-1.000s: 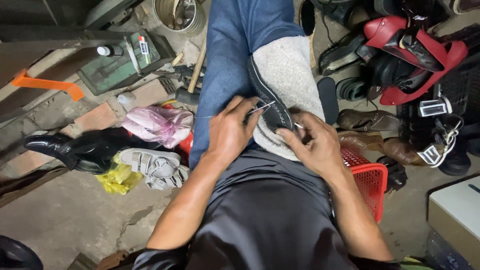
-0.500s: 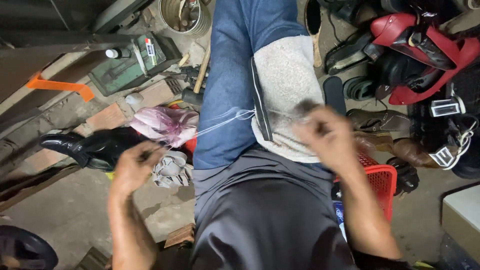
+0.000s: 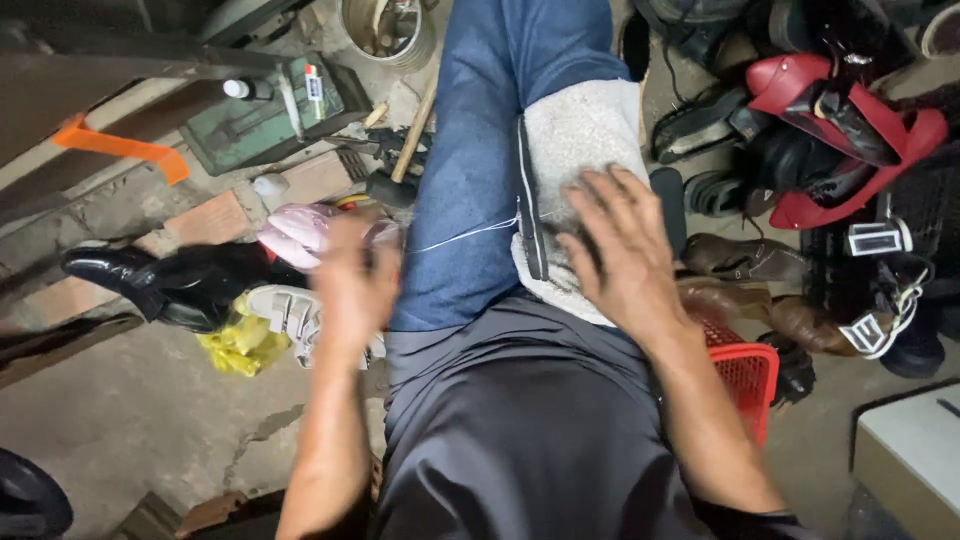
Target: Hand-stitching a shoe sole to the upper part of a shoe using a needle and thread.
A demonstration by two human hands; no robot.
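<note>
A black shoe [image 3: 530, 205] lies on a grey cloth [image 3: 575, 130] spread over my knee in blue jeans [image 3: 470, 150]. A white thread [image 3: 465, 236] runs from the shoe's edge leftward to my left hand [image 3: 352, 285]. That hand is blurred, held beside my thigh with its fingers closed on the thread's end. My right hand [image 3: 622, 255] lies flat on the shoe and cloth, fingers spread. Most of the shoe is hidden under it.
On the floor to the left lie a black boot [image 3: 150, 280], a yellow bag [image 3: 235, 345], a pink cloth [image 3: 300, 230], a hammer [image 3: 400, 165] and a green metal box [image 3: 270, 115]. On the right are a red basket [image 3: 745, 375], brown shoes [image 3: 760, 265] and a heap of red and black shoes [image 3: 840, 130].
My left hand left the shoe and drew the thread far out to the left, then came back toward my thigh. My right hand flattened onto the shoe with its fingers spread.
</note>
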